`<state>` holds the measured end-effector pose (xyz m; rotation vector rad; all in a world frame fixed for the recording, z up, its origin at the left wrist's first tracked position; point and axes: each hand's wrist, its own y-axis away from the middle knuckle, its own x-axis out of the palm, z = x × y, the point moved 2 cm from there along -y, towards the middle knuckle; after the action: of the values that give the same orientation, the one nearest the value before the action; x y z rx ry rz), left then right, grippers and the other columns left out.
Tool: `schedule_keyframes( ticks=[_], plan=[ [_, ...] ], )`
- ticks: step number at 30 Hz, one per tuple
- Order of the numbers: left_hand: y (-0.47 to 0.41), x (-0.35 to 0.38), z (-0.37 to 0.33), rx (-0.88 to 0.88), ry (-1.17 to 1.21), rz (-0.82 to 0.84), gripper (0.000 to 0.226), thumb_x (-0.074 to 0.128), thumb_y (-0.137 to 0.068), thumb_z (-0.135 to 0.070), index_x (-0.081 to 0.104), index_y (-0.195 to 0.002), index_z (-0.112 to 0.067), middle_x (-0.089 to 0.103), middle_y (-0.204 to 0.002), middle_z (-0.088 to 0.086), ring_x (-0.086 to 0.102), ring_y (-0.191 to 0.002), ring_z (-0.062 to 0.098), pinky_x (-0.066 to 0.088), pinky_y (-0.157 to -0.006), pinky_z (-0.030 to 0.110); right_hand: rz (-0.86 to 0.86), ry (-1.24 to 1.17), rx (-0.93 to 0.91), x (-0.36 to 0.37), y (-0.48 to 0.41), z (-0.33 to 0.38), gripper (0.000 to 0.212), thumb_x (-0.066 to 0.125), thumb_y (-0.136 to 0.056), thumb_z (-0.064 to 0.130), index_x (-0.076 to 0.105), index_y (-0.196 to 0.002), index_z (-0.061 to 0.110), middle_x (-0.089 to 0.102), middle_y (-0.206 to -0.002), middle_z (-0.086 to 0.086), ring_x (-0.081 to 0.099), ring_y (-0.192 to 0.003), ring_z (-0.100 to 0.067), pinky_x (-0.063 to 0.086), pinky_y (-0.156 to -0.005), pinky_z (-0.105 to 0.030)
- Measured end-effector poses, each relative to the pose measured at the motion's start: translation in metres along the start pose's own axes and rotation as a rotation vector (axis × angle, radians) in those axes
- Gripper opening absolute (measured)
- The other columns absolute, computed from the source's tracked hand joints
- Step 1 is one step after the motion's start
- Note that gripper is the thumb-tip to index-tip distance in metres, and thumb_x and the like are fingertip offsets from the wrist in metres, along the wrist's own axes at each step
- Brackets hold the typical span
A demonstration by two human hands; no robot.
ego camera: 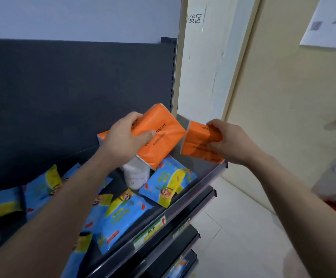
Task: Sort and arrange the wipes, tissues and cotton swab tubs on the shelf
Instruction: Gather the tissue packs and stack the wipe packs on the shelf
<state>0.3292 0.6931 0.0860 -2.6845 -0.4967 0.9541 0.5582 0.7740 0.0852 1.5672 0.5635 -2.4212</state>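
Blue wipe packs (pixel 121 215) strewn unsorted along the shelf (pixel 183 209) front edge, white tub (pixel 136 175) tipped among them. Left hand (pixel 123 137) clamped on one orange tissue pack (pixel 159 135), right hand (pixel 229 141) clamped on another (pixel 199 143), both above the shelf's right corner. Judged barely begun: tissues unplaced, wipes and tub untouched.

Both my bare forearms reach forward and up. My left hand (pixel 123 141) is clamped around a tilted orange plastic-wrapped tissue pack (pixel 159 135); my right hand (pixel 229 141) grips a second orange tissue pack (pixel 199 143), knuckles outward.
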Motion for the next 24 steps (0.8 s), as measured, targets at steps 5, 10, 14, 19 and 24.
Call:
schedule_keyframes(
  ticks=[5, 10, 14, 19, 24],
  plan=[
    [-0.023, 0.000, 0.014, -0.079, -0.023, -0.101, 0.028, 0.066, -0.082, -0.026, 0.055, -0.108, -0.026, 0.061, -0.095, -0.012, 0.057, -0.087, 0.004, 0.044, -0.070, 0.021, 0.091, 0.029, -0.135, 0.028, -0.066, -0.006, 0.043, 0.062, -0.077, 0.015, 0.053, -0.119, 0.019, 0.061, -0.109, -0.008, 0.055, -0.103, -0.031, 0.043, -0.093, -0.046],
    [-0.030, -0.002, 0.021, -0.172, -0.042, -0.245, 0.030, 0.067, -0.083, -0.025, 0.056, -0.111, -0.025, 0.060, -0.095, -0.013, 0.058, -0.086, 0.002, 0.044, -0.069, 0.017, 0.194, 0.099, -0.304, 0.066, -0.121, -0.004, 0.054, 0.064, -0.077, 0.018, 0.050, -0.129, 0.022, 0.045, -0.119, -0.012, 0.041, -0.116, -0.033, 0.039, -0.099, -0.044],
    [-0.032, 0.002, 0.024, -0.250, -0.066, -0.331, 0.029, 0.068, -0.083, -0.025, 0.056, -0.110, -0.026, 0.061, -0.096, -0.011, 0.058, -0.086, 0.003, 0.043, -0.067, 0.017, 0.233, 0.236, -0.449, 0.089, -0.148, 0.001, 0.055, 0.057, -0.084, 0.021, 0.042, -0.136, 0.031, 0.044, -0.127, -0.006, 0.034, -0.122, -0.030, 0.030, -0.100, -0.041],
    [-0.032, 0.011, 0.026, -0.292, -0.142, -0.447, 0.029, 0.070, -0.080, -0.018, 0.057, -0.104, -0.027, 0.060, -0.089, -0.013, 0.057, -0.079, 0.000, 0.045, -0.068, 0.013, 0.261, 0.257, -0.607, 0.111, -0.166, 0.001, 0.050, 0.053, -0.083, 0.013, 0.042, -0.130, 0.027, 0.048, -0.129, -0.001, 0.035, -0.120, -0.028, 0.030, -0.094, -0.040],
    [-0.030, 0.011, 0.032, -0.296, -0.144, -0.469, 0.029, 0.072, -0.078, -0.014, 0.060, -0.102, -0.026, 0.063, -0.086, -0.008, 0.058, -0.071, -0.001, 0.046, -0.065, 0.013, 0.237, 0.201, -0.649, 0.124, -0.173, -0.003, 0.045, 0.057, -0.082, 0.011, 0.045, -0.125, 0.020, 0.044, -0.124, -0.007, 0.041, -0.114, -0.029, 0.036, -0.094, -0.040]
  ],
)
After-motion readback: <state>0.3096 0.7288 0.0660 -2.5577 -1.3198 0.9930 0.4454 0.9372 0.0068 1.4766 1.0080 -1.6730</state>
